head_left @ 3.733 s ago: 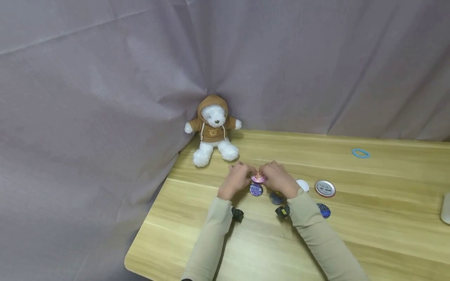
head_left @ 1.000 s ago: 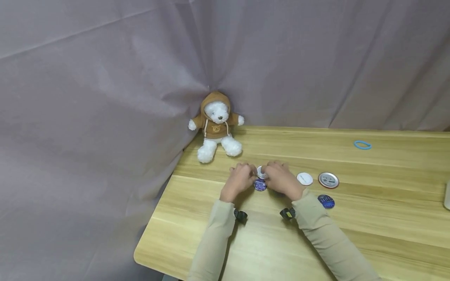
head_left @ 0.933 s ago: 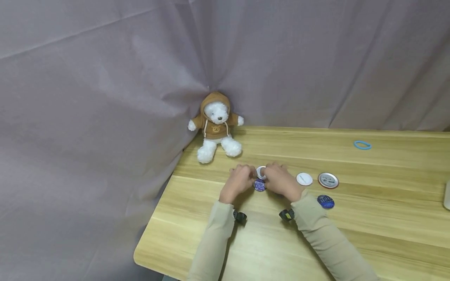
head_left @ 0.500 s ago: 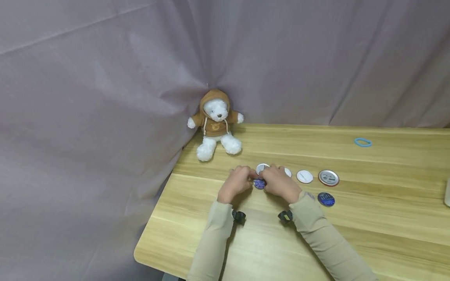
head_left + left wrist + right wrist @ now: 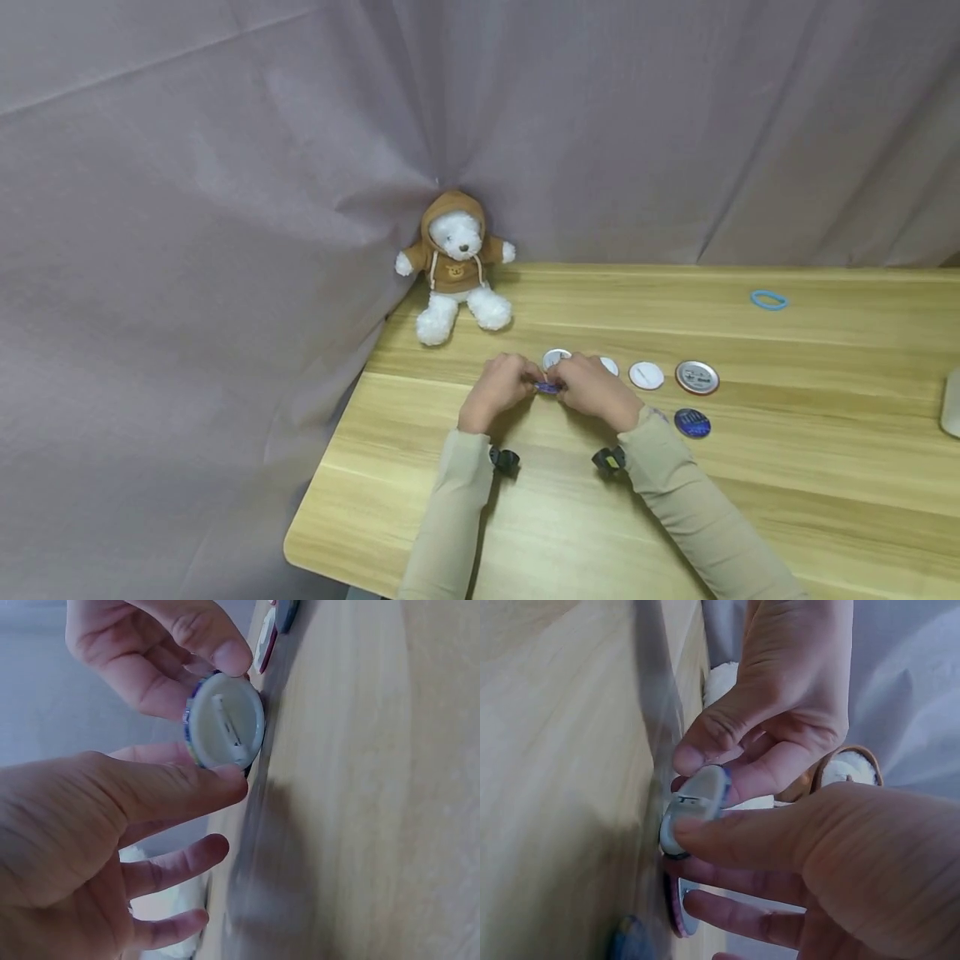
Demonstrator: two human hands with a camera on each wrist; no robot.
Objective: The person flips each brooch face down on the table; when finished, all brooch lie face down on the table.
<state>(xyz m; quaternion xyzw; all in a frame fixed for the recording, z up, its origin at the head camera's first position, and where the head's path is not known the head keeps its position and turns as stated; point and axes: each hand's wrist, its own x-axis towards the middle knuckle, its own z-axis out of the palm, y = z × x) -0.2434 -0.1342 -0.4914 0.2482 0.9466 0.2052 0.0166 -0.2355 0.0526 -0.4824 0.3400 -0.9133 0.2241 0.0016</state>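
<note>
Between both hands is a round pin badge (image 5: 547, 388), purple-blue on its face and tilted on edge just over the table. Its white back with a safety-pin bar faces the left wrist camera. My left hand (image 5: 497, 390) pinches one side of the badge between thumb and fingers. From the opposite side, my right hand (image 5: 596, 390) pinches it too, thumb on the back in the right wrist view. Just behind lies a silver-backed badge (image 5: 555, 357), partly covered by the right hand. Another white-backed badge (image 5: 611, 365) shows beyond the right hand's knuckles.
To the right lie a white-backed badge (image 5: 647, 376), a larger silver-backed badge (image 5: 697, 377) and a blue badge (image 5: 692, 423). A blue band (image 5: 769, 300) lies farther back. A teddy bear (image 5: 454, 258) in a brown hoodie sits at the table's back left corner.
Earlier both hands held a pink badge; a badge at that spot then shows a silver back. The hands have since moved slightly nearer and tipped up the purple-blue badge that lay in front.
</note>
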